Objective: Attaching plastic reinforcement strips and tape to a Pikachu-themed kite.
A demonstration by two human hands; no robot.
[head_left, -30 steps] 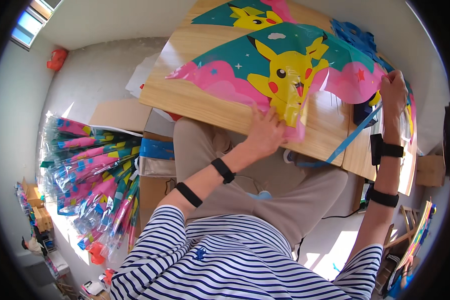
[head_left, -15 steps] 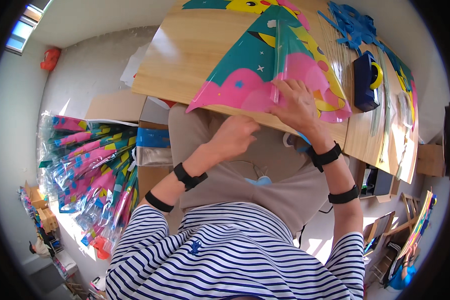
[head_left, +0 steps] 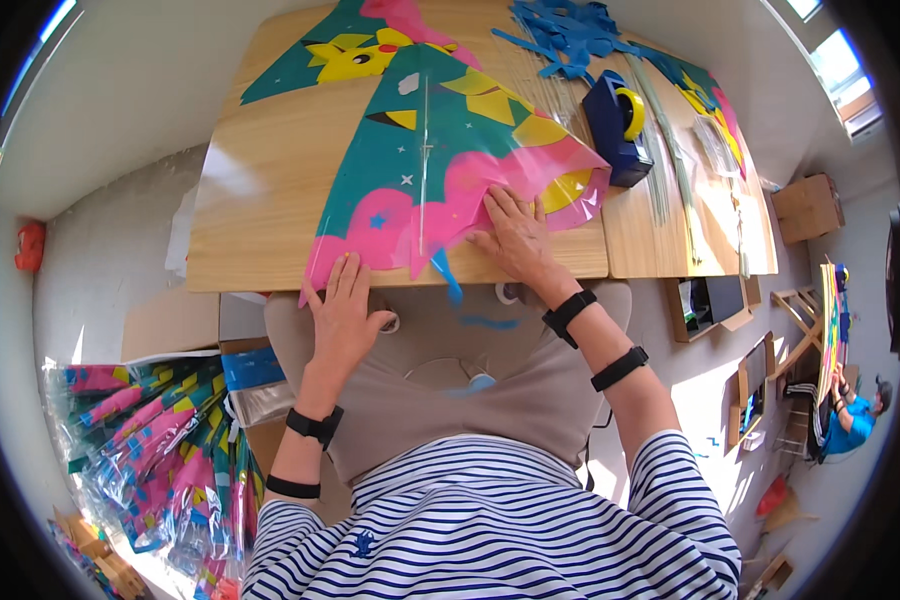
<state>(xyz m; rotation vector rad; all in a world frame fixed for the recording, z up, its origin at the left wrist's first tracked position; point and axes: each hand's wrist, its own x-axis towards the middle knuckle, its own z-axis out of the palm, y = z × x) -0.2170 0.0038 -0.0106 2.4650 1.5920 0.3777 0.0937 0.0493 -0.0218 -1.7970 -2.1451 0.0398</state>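
Left hand point(head_left: 344, 325) and right hand point(head_left: 519, 240) lie spread on printed sheet point(head_left: 452, 165); shirt emblem point(head_left: 364, 544) unclear.

Left grip point(head_left: 341, 318) and right grip point(head_left: 520, 243) touch 1 apparently folded teal-and-pink sheet point(head_left: 460, 165).

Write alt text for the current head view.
A person's left hand and right hand rest on a folded pink-and-green plastic sheet at the near edge of a wooden table; a blue tape dispenser sits farther right.
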